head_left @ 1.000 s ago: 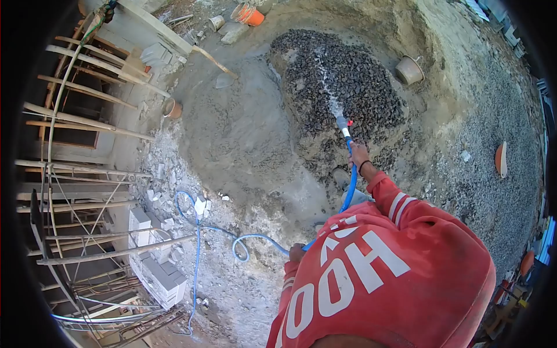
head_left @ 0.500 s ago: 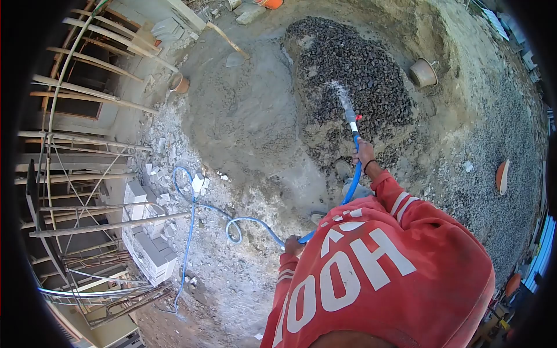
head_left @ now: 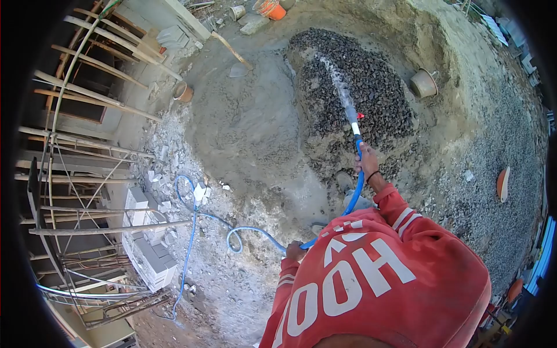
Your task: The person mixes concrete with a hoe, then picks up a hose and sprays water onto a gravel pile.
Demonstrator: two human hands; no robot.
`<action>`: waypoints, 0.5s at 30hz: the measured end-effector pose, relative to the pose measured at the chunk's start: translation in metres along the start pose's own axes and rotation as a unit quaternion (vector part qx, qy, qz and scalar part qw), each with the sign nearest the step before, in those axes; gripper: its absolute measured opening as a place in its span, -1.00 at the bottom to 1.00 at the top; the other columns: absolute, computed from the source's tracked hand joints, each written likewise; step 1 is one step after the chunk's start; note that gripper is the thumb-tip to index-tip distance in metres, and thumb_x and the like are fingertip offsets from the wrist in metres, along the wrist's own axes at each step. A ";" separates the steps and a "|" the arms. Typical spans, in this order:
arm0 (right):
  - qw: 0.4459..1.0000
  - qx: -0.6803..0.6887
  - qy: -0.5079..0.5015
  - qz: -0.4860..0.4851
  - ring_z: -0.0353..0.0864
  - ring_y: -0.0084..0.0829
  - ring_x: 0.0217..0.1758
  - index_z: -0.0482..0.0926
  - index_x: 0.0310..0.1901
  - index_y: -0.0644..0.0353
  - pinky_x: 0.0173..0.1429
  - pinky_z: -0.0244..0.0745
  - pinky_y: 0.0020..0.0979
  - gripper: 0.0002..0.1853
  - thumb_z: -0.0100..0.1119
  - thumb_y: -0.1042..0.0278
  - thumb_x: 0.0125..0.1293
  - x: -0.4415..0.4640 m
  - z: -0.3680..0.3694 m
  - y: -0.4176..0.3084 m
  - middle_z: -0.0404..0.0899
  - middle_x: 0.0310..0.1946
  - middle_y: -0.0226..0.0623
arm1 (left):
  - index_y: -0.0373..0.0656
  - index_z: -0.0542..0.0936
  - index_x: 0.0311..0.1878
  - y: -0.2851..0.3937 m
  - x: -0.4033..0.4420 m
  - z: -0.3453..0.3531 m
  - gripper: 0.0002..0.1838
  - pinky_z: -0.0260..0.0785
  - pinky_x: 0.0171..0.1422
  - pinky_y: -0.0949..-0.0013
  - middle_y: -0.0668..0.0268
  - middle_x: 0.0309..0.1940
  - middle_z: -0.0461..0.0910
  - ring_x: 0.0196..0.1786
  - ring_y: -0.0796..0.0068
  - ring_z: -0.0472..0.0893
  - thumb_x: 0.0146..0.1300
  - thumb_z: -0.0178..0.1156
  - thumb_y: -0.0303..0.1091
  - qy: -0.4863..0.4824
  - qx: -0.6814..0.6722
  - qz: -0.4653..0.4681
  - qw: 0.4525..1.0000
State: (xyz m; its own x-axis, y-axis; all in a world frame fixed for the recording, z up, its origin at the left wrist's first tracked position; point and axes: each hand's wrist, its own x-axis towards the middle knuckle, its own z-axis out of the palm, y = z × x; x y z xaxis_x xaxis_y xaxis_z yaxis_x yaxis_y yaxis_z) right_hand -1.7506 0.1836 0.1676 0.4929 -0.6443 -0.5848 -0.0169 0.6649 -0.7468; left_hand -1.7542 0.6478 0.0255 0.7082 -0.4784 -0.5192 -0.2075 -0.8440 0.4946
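A blue hose (head_left: 353, 201) runs past the front of my red hoodie, with a white pipe end (head_left: 355, 129) and a red valve handle (head_left: 360, 116) at its tip. Just behind that end, my right hand (head_left: 367, 160) is closed around the hose. Further back, my left hand (head_left: 295, 250) grips the same hose low at my side, its fingers partly hidden. Water (head_left: 339, 84) sprays from the tip onto a heap of dark wet gravel (head_left: 377, 87). Wet grey mortar or sand (head_left: 243, 116) spreads to the left of the heap.
A shovel (head_left: 232, 52) stands in the grey mix. Buckets (head_left: 424, 84) sit around the heap, one of them orange (head_left: 270, 8). Bamboo scaffolding (head_left: 87, 145) and stacked pale blocks (head_left: 148, 255) line the left. Loops of hose (head_left: 235, 239) lie on rubble. Loose gravel (head_left: 493, 151) covers the right.
The water now reaches further up and left across the gravel heap. The view has shifted slightly, so the scene sits a little lower. Both hands keep their hold on the hose.
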 end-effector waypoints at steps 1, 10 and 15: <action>1.000 0.000 -0.001 0.000 0.22 -0.67 -0.77 0.31 -0.20 0.05 -0.76 0.17 -0.57 -0.74 -0.08 0.03 0.43 0.000 0.000 0.000 0.28 -0.68 -0.51 | -0.15 0.68 -0.32 0.002 0.000 -0.001 -0.56 0.46 -0.06 0.06 -0.01 -0.35 0.64 -0.21 -0.05 0.62 -0.08 0.36 0.06 0.001 0.000 0.000 1.000; 0.998 -0.059 0.004 -0.001 0.21 -0.67 -0.76 0.38 -0.13 0.08 -0.75 0.19 -0.55 -0.73 -0.06 0.05 0.43 -0.002 0.007 -0.001 0.27 -0.66 -0.52 | -0.17 0.65 -0.31 0.027 -0.016 -0.013 -0.54 0.45 -0.06 0.04 -0.02 -0.34 0.63 -0.20 -0.06 0.61 -0.04 0.34 0.08 -0.007 -0.031 -0.015 0.999; 0.999 -0.033 0.021 -0.001 0.20 -0.67 -0.76 0.38 -0.01 0.08 -0.75 0.18 -0.55 -0.71 -0.07 0.06 0.43 -0.004 0.010 0.002 0.27 -0.66 -0.51 | -0.19 0.64 -0.31 0.028 -0.018 -0.017 -0.53 0.46 -0.08 0.03 -0.02 -0.37 0.63 -0.23 -0.07 0.61 -0.03 0.34 0.08 -0.009 -0.028 0.000 1.000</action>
State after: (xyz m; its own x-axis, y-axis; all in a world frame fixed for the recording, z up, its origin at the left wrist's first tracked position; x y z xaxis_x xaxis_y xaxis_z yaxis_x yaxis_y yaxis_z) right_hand -1.7436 0.1909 0.1719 0.4562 -0.6615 -0.5952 -0.0739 0.6384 -0.7662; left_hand -1.7612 0.6369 0.0605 0.6954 -0.4828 -0.5322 -0.1687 -0.8297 0.5322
